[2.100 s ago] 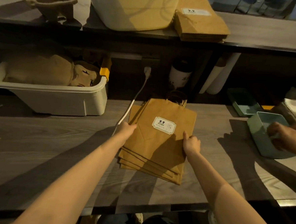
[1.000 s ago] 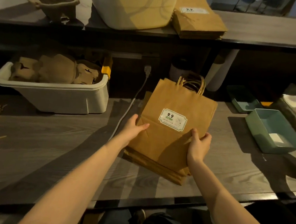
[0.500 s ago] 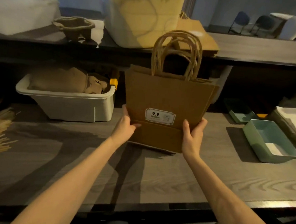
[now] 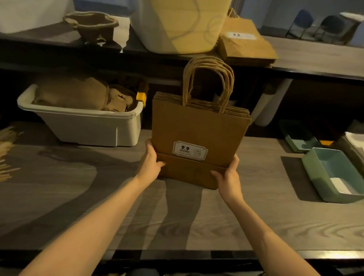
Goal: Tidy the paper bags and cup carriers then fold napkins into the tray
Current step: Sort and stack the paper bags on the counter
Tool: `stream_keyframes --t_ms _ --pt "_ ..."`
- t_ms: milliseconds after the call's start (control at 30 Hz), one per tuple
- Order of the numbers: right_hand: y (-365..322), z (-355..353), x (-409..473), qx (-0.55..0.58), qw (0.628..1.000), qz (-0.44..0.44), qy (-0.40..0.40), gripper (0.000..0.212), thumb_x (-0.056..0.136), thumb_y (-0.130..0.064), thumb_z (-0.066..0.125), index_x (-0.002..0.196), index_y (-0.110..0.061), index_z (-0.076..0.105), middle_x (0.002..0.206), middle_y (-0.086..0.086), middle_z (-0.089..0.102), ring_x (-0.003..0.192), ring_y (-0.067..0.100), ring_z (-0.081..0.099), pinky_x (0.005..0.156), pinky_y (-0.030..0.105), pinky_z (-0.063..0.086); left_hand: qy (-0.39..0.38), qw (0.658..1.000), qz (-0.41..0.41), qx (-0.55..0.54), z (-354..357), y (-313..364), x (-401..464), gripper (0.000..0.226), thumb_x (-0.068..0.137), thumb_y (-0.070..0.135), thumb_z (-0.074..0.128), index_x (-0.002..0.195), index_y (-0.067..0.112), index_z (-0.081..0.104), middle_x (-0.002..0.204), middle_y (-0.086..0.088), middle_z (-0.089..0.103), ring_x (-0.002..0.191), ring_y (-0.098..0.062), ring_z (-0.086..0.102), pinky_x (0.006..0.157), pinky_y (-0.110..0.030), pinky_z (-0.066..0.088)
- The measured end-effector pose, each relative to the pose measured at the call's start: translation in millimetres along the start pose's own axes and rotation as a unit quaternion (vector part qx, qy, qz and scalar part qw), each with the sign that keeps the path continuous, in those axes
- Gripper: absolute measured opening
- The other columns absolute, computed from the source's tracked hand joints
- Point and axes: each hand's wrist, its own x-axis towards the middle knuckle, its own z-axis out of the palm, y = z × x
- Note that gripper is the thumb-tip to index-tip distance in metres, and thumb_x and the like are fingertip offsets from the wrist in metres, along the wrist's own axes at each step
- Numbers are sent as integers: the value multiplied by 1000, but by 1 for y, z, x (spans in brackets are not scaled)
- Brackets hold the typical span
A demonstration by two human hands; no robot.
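The person holds a stack of brown paper bags (image 4: 198,130) upright on the wooden table (image 4: 257,218), its folded bottom edge resting on the surface and the twisted paper handles (image 4: 207,81) standing up at the top. The left hand (image 4: 151,163) grips the stack's lower left edge, thumb across the front; the right hand (image 4: 229,177) grips the lower right corner the same way. A white label (image 4: 190,150) reading 9.9 sits on the front bag. To the left, a white bin (image 4: 80,126) holds brown cup carriers (image 4: 83,94). To the right lie two green trays, the nearer tray (image 4: 333,176) with something white inside. On the upper shelf (image 4: 333,60) rest another flat pile of bags (image 4: 246,43) and a single cup carrier (image 4: 92,25)
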Motion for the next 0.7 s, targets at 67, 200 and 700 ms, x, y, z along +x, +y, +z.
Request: stream_keyframes --t_ms 67,200,700 --pt "-2 -5 1 -16 999 -6 34 70 93 -7 54 144 -28 11 131 1 52 114 22 53 87 29 42 6 999 -9 41 -1 2 3 84 89 3 57 148 9 -3 148 -11 32 132 -27 38 105 -35 34" --pt "-14 -28 3 -35 996 -28 75 71 94 -12 54 144 -37 10 133 -3 52 109 16 54 87 34 44 0 999 16 52 -2 25 8 86 89 9 58 149 14 -3 148 -10 32 133 -27 36 108 -41 34" --pt "-94 -159 34 109 976 -148 120 64 92 -10 56 143 -34 26 120 -18 53 108 6 55 84 26 52 -82 960 267 -18 -25 186 13 80 84 11 66 143 26 16 133 4 43 116 -8 45 99 -30 38"
